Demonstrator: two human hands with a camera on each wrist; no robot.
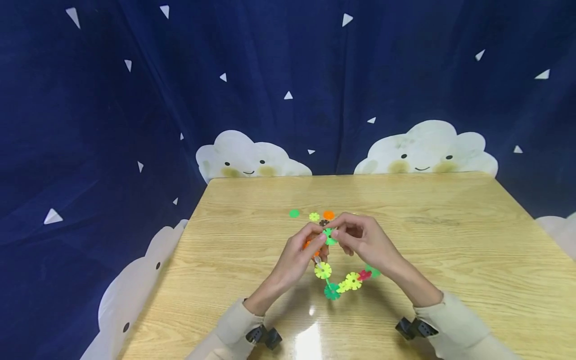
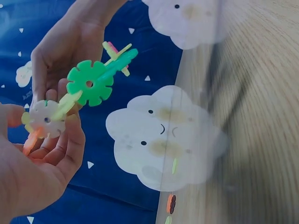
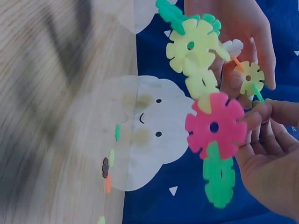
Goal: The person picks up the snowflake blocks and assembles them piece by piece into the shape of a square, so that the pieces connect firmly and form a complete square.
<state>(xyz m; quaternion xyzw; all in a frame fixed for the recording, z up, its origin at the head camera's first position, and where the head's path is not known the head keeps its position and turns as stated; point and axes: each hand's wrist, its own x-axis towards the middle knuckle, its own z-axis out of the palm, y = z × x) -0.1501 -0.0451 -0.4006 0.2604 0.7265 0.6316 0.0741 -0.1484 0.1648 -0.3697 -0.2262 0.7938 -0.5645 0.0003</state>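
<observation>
A chain of slotted, flower-shaped plastic discs hangs between the two hands, above the table. My left hand (image 1: 288,262) grips its upper end, around an orange disc (image 1: 310,248) and a yellow disc (image 3: 252,70). With thumb and forefinger, my right hand (image 1: 369,242) pinches a bright green disc (image 1: 330,242), whose edge meets the yellow one in the right wrist view. Lower down, the chain runs through a white disc (image 2: 51,129), a yellow-green disc (image 1: 322,274), a darker green disc (image 1: 332,296), more yellow-green pieces and a pink disc (image 3: 230,114), ending in a green disc (image 3: 212,193).
Behind the hands, loose discs lie on the wooden table (image 1: 243,215): green (image 1: 294,213), yellow-green (image 1: 314,216), orange (image 1: 328,215) and dark brown (image 1: 323,222). A dark blue curtain (image 1: 270,60) with white clouds and triangles stands along the back and left edges.
</observation>
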